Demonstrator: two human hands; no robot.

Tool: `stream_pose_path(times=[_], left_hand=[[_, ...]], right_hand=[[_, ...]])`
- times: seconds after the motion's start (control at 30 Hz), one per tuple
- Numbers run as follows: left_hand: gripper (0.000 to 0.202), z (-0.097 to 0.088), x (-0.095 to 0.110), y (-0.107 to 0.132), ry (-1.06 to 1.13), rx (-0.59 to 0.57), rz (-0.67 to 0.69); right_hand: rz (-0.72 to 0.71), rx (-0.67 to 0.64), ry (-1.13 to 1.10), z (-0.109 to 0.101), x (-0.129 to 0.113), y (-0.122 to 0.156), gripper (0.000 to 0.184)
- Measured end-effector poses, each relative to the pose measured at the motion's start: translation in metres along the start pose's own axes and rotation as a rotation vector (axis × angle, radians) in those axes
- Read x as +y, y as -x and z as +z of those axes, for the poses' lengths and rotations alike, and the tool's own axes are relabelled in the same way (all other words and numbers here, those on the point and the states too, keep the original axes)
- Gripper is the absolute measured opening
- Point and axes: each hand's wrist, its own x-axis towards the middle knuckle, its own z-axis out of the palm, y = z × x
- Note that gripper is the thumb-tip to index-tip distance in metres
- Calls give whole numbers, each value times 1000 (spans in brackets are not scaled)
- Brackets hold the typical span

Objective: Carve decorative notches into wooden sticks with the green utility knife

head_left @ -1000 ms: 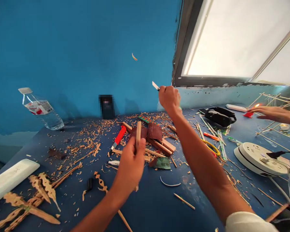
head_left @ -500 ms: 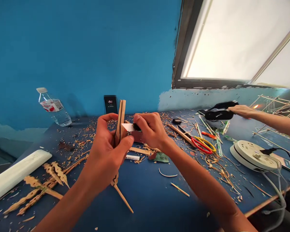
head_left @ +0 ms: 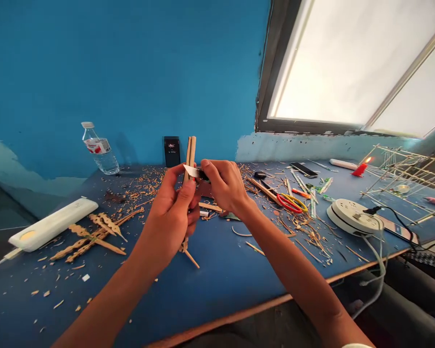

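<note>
My left hand [head_left: 176,208] is closed around a narrow wooden stick [head_left: 191,151], which stands upright with a dark groove along its length. Its carved lower end shows beneath the hand, tapering to a thin tip. My right hand [head_left: 224,186] grips the dark handle of a knife [head_left: 192,171]. The pale blade lies against the stick, just above my left thumb. Carved wooden pieces [head_left: 90,239] with wavy edges lie crossed on the table to the left of my hands.
Shavings litter the blue table [head_left: 217,299]. A water bottle [head_left: 100,150] and a white lamp-like bar [head_left: 54,224] are on the left. Scissors [head_left: 292,204], a round power strip [head_left: 351,217], a phone [head_left: 303,169], a lit red candle [head_left: 360,168] and a thin-stick frame [head_left: 402,169] stand or lie to the right.
The view has shifted. My left fingers have closed further around the stick, and the blade still touches it. Another person's hand with a black object has left the right side.
</note>
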Motion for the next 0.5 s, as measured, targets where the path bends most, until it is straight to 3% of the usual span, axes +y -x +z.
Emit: stream_pose_path(times=[0.27,0.5], left_hand=[[14,-2,7,13,-129,-50,-107],[23,2,-5,13,-145,1,-58]], right_hand=[[-4,44,152,0,-19,17,49],[60,36,328,2,-20,12,47]])
